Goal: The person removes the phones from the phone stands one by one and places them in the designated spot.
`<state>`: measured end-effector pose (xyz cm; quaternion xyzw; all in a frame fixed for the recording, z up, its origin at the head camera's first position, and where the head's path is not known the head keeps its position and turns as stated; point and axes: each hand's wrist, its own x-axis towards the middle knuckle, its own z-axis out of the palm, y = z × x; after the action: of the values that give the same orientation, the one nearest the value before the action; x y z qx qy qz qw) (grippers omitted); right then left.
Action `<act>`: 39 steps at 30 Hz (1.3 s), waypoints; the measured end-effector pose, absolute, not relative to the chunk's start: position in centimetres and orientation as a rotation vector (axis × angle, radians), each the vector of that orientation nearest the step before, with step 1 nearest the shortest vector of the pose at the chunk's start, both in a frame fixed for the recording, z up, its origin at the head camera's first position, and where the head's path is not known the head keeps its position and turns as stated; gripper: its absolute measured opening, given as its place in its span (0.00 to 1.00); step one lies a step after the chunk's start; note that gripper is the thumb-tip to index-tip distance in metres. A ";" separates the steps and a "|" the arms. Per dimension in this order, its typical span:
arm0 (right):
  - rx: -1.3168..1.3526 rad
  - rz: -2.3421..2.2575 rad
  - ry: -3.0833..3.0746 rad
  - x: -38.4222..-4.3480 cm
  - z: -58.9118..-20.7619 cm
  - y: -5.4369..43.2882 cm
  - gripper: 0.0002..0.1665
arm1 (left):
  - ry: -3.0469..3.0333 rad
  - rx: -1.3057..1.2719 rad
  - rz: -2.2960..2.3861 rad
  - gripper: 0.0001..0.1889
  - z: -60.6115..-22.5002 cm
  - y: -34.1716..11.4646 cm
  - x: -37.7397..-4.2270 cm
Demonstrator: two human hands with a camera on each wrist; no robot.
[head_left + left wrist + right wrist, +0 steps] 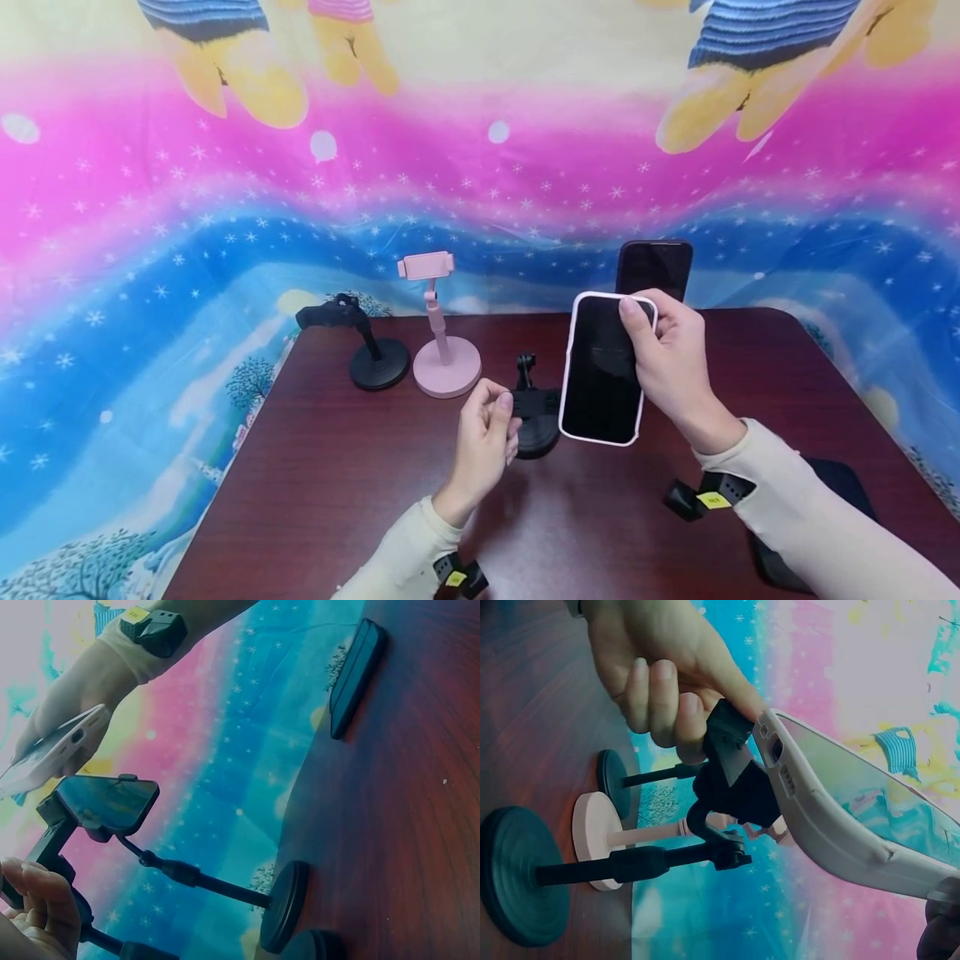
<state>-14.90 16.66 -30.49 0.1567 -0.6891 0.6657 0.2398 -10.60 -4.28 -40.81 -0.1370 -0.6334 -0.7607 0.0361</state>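
Nearest, a dark, flat, round-cornered object (843,492) lay on the reddish-brown bench (322,500), partly hidden by the cream right sleeve (817,517). Left hand (483,429): fingers curled, pinching one end of a black clamp on a round-based black stand (536,443), probably to steady it. Right hand (675,358) gripped a white-cased phone (603,375) near its upper corner, likely leaving the lower part free; clamp contact unclear. Beyond stood a pink round-based stand (446,367), a second black stand (378,364), and a dark phone (654,267) held aloft by a third black stand (229,889).
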 end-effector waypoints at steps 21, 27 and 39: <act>0.370 1.762 -2.030 -13.9 -32.2 18.1 0.10 | -1.909 -0.395 -2.350 0.13 -39.7 -5.4 -12.4; 0.361 1.689 -2.099 -13.9 -32.9 18.6 0.10 | -1.919 -0.399 -2.338 0.11 -39.2 -5.7 -13.1; 0.355 1.697 -2.118 -13.4 -34.0 19.7 0.10 | -1.927 -0.456 -2.285 0.13 -38.7 -6.4 -14.8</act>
<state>-13.37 19.69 -33.95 0.1271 -0.7581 0.6073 0.2009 -14.83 -6.37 -38.71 -0.1505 -0.6361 -0.7545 0.0589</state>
